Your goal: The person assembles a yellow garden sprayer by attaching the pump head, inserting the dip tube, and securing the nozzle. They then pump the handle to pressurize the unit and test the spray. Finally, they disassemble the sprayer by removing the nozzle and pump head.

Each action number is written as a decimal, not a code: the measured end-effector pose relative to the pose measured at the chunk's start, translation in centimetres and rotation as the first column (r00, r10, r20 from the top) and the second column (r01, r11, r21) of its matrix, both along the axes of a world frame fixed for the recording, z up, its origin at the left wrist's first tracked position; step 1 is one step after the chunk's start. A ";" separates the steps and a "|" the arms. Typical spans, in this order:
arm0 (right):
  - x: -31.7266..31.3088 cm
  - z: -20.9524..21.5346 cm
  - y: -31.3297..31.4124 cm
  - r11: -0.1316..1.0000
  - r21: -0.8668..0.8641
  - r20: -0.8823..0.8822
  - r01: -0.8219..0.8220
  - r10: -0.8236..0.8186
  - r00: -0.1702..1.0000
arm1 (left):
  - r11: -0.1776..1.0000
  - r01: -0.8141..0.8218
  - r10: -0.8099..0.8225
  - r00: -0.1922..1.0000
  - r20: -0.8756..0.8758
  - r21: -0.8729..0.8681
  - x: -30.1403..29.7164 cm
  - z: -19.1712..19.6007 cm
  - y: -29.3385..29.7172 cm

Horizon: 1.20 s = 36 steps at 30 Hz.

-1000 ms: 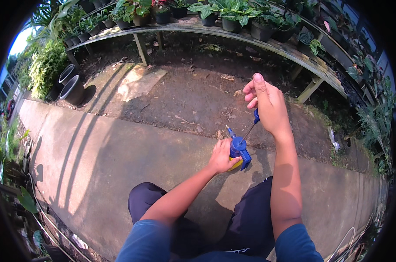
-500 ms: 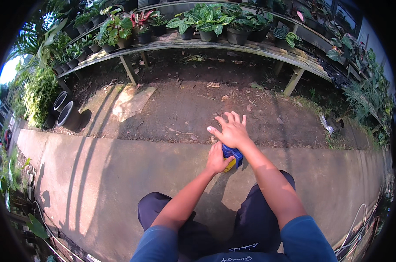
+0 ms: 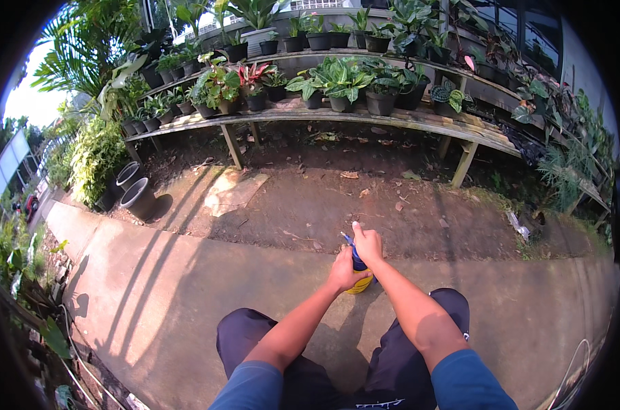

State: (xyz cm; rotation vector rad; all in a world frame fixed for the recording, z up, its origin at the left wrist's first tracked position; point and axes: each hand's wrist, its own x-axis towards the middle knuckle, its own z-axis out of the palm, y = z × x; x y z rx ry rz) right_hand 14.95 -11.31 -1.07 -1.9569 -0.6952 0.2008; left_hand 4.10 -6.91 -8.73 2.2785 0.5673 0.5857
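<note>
A spray bottle (image 3: 359,284) with a yellow body and a blue top stands on the concrete between my knees and the soil edge. Its slim blue nozzle points forward and a little left. My left hand (image 3: 343,271) is wrapped around the upper body, just below the blue top. Closed over the blue head is my right hand (image 3: 369,247), its thumb pointing up. The two hands cover most of the bottle's upper part, so the exact grip of the right fingers is hidden.
Beyond the concrete path (image 3: 187,287) lies bare soil (image 3: 303,205) with dry leaves. A tiered wooden bench (image 3: 289,113) holds several potted plants (image 3: 344,82). Empty dark pots (image 3: 138,199) stand at the left. A pale hose (image 3: 85,369) runs along the lower left.
My right hand, spread open above the bottle before, has closed around its blue head. The nozzle now shows, and the head view has tilted up, bringing more of the upper shelves into sight.
</note>
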 end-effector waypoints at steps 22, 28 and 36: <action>-1.4 20.6 -2.2 0.980 -0.035 0.623 -0.197 0.175 0.762 | 0.983 0.034 -0.012 0.993 0.117 -0.182 -0.8 0.2 -1.1; -0.5 16.7 1.7 0.894 -0.404 0.187 -0.195 0.289 0.939 | 0.974 -0.023 0.048 0.993 0.107 -0.227 -0.5 0.9 -0.7; -0.6 6.8 2.3 0.778 -0.629 0.467 -0.005 0.383 0.797 | 0.968 -0.018 0.062 0.984 0.166 -0.251 0.0 0.1 -0.4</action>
